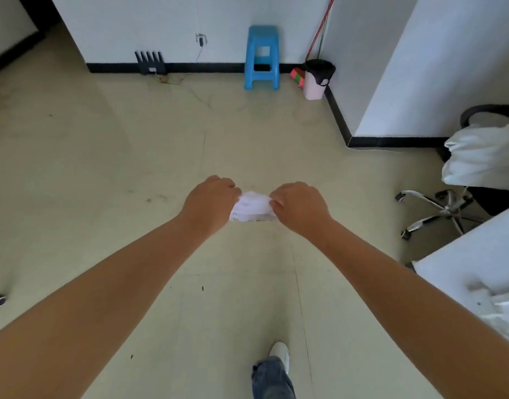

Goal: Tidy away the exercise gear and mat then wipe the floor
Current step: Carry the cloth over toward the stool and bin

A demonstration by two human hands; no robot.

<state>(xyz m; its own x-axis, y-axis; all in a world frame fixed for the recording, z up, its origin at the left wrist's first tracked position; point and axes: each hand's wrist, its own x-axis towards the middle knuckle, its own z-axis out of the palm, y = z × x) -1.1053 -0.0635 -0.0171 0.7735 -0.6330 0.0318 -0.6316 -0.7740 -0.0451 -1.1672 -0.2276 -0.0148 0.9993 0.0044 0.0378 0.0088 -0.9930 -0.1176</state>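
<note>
You are holding a white wipe [252, 207] out in front of you above the floor [103, 168], both arms stretched forward. Your left hand [211, 204] is pinching its left edge with fingers curled in, and your right hand [298, 208] is gripping the right edge the same way. The wipe is hanging crumpled between them. Ahead, a blue stool [262, 57] is standing against the wall, near a pink bin [316, 79]. An office chair [463, 180] is sitting to your right.
</note>
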